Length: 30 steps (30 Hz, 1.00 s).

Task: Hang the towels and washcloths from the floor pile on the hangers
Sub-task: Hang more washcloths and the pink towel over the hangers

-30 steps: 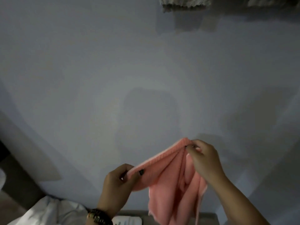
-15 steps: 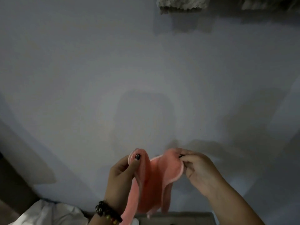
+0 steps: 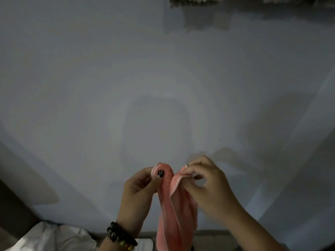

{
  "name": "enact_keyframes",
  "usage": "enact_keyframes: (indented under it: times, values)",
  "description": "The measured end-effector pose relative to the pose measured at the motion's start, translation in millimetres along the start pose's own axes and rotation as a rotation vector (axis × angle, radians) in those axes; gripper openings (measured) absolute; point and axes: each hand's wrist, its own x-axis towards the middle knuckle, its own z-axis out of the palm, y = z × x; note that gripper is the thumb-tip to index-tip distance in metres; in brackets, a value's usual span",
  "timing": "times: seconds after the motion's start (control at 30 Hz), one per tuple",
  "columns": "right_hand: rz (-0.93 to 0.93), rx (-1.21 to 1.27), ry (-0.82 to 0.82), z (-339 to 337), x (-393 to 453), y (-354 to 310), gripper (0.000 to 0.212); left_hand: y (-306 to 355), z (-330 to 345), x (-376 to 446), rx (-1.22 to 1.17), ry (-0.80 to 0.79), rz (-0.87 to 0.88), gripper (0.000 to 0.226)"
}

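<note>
Pink washcloth (image 3: 175,211) hangs at lower centre of the frame. Left hand (image 3: 137,194) pinches one top corner, right hand (image 3: 208,187) pinches the other, the corners close together. Looks light, soft, floppy; likely best held by the top edge corners.

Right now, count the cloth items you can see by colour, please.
Pink washcloth, pinched by the left hand and right hand: 1
White cloth at lower left: 1
Pale textured cloth along the top edge: 1
Total: 3
</note>
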Motion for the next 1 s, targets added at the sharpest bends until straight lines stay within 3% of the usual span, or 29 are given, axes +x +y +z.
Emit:
enact_keyframes:
  times: [0.1, 0.23, 0.5, 0.77, 1.0]
  values:
    - [-0.006, -0.024, 0.004, -4.2, 0.8, -3.8, 0.02, 2.9, -1.2, -2.3, 0.001, -0.01, 0.009, 0.026]
    - [0.157, 0.379, -0.155, -9.1, 3.5, -19.0, 0.023, 6.9, -1.1, -4.1, 0.012, -0.026, 0.005, 0.026]
    - [0.174, 0.308, -0.158, -0.8, 3.4, -22.3, 0.008, 18.9, 4.0, -10.1, 0.019, -0.121, -0.008, 0.024]
    - [0.223, 0.225, -0.001, -0.7, 3.7, -18.3, 0.022, 16.7, 5.5, -9.7, -0.028, -0.246, -0.051, 0.031]
    - [0.285, 0.273, -0.044, -0.7, 4.0, -7.5, 0.024, 10.3, 6.0, -8.4, 0.063, -0.266, 0.018, 0.021]
